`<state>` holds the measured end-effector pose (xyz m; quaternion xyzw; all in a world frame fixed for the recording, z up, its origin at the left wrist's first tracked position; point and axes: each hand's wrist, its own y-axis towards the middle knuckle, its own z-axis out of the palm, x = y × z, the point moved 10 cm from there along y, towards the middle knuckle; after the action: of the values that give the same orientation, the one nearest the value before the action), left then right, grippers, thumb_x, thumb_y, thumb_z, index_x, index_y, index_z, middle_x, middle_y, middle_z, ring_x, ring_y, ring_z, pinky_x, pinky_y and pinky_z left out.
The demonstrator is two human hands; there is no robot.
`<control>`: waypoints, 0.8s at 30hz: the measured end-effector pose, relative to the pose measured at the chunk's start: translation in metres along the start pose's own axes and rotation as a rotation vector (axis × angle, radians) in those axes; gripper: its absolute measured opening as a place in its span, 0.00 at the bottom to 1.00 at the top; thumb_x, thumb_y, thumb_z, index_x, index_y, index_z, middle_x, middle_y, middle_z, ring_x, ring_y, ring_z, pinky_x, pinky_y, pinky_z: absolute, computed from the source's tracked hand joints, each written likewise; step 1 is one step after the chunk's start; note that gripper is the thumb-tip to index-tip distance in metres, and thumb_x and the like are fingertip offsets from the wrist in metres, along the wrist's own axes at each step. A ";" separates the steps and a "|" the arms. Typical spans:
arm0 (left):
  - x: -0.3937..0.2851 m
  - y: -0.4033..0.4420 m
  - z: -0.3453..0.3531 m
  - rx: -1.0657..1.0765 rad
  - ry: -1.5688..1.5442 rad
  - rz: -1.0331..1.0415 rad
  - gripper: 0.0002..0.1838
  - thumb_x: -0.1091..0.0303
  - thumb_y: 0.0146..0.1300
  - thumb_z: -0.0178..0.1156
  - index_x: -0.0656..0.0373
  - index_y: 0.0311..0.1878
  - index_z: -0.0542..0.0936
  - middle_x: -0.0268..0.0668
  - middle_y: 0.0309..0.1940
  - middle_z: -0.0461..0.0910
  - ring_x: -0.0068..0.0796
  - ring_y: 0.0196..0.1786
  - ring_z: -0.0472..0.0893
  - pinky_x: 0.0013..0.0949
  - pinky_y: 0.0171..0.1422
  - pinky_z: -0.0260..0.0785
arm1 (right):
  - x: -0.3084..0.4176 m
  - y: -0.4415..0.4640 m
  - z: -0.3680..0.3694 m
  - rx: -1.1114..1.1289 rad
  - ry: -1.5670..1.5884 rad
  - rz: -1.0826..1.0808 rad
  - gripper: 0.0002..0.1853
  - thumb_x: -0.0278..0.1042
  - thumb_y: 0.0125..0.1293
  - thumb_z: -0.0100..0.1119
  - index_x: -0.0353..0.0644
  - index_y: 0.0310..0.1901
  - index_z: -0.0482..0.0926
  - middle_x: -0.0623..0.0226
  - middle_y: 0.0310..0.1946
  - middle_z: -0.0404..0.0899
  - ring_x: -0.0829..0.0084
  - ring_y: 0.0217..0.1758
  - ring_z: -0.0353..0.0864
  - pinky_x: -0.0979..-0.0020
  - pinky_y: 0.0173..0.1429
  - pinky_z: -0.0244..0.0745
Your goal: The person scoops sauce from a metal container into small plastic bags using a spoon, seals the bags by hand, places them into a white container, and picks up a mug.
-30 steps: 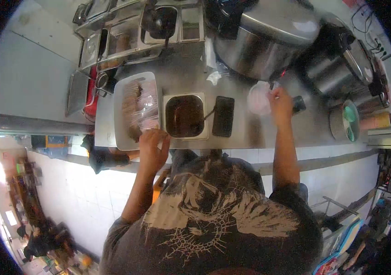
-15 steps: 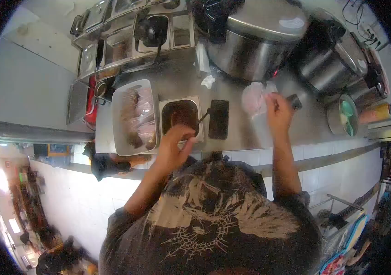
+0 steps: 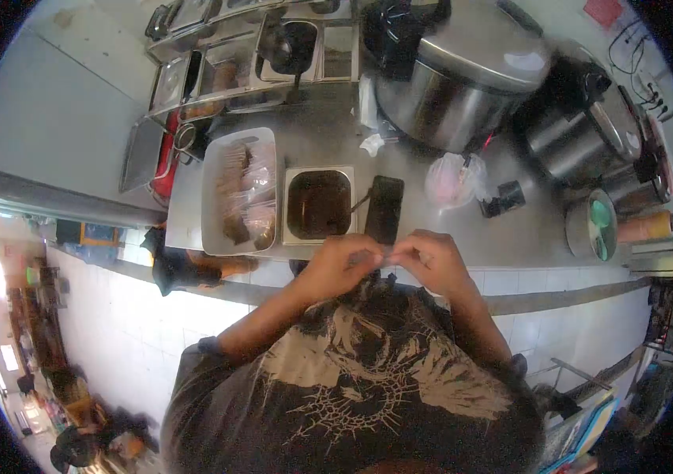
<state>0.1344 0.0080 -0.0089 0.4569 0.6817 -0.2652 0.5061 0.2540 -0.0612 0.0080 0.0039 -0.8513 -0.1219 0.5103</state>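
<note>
My left hand (image 3: pixel 346 265) and my right hand (image 3: pixel 433 262) meet at the counter's front edge, before my chest. Both are closed in a pinch, fingertips almost touching. Whatever lies between them is too small to make out. Just beyond the hands lies a black phone (image 3: pixel 384 209). To its left stands a square metal container (image 3: pixel 320 237) of dark brown sauce (image 3: pixel 316 209), with a dark handle leaning over its right rim. Further left, a white plastic tub (image 3: pixel 207 197) holds several small clear packets (image 3: pixel 260 186). A clear plastic bag with pink contents (image 3: pixel 451 183) lies beyond my right hand.
Two large steel cookers (image 3: pixel 463 87) (image 3: pixel 581 130) stand at the back right. A metal rack with food pans (image 3: pixel 234 79) fills the back left. On the right are a small black item (image 3: pixel 504 199) and a bowl with green utensils (image 3: pixel 593 225).
My right hand has come from the pink-filled bag back toward my chest. The left hand has moved from above the sauce container to meet it. The camera view has shifted slightly.
</note>
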 end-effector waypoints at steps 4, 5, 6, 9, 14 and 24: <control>0.008 -0.003 0.002 0.033 -0.004 -0.051 0.07 0.71 0.66 0.63 0.62 0.44 0.82 0.42 0.39 0.84 0.35 0.42 0.84 0.37 0.46 0.74 | -0.006 -0.004 0.012 0.125 -0.016 0.087 0.07 0.33 0.64 0.67 0.39 0.39 0.84 0.58 0.35 0.84 0.61 0.37 0.85 0.65 0.43 0.78; 0.007 -0.003 0.001 0.038 0.034 -0.004 0.07 0.71 0.66 0.62 0.63 0.44 0.82 0.43 0.38 0.84 0.34 0.41 0.83 0.36 0.45 0.74 | -0.005 -0.003 0.015 0.144 -0.029 0.101 0.07 0.33 0.64 0.67 0.39 0.39 0.84 0.58 0.34 0.84 0.60 0.37 0.85 0.64 0.43 0.78; 0.004 -0.004 0.001 0.041 0.073 0.043 0.07 0.71 0.66 0.62 0.63 0.43 0.82 0.43 0.37 0.84 0.33 0.40 0.83 0.36 0.45 0.74 | -0.004 -0.003 0.018 0.163 -0.042 0.114 0.07 0.33 0.64 0.67 0.39 0.39 0.84 0.58 0.34 0.84 0.59 0.37 0.85 0.63 0.44 0.78; 0.013 -0.007 0.008 0.185 0.010 -0.037 0.06 0.71 0.66 0.61 0.63 0.42 0.82 0.43 0.35 0.83 0.34 0.38 0.83 0.35 0.44 0.74 | 0.000 -0.003 0.028 0.183 -0.044 0.050 0.08 0.34 0.64 0.67 0.41 0.41 0.84 0.58 0.33 0.83 0.57 0.39 0.84 0.61 0.47 0.78; 0.029 -0.020 0.010 0.212 -0.004 -0.148 0.08 0.67 0.65 0.63 0.62 0.41 0.81 0.41 0.32 0.82 0.28 0.37 0.82 0.36 0.43 0.73 | 0.012 -0.001 0.048 0.198 -0.148 -0.123 0.10 0.32 0.62 0.67 0.46 0.45 0.84 0.61 0.41 0.82 0.55 0.48 0.80 0.58 0.55 0.75; 0.050 -0.040 0.017 0.340 -0.322 -0.370 0.12 0.63 0.64 0.63 0.61 0.44 0.83 0.36 0.41 0.84 0.28 0.49 0.81 0.35 0.60 0.70 | 0.036 0.007 0.055 0.199 -0.199 -0.304 0.09 0.29 0.56 0.69 0.52 0.40 0.84 0.59 0.56 0.73 0.50 0.61 0.71 0.53 0.66 0.69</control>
<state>0.1033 -0.0064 -0.0652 0.3550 0.6104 -0.5323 0.4670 0.1892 -0.0478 0.0158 0.1707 -0.8948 -0.1128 0.3967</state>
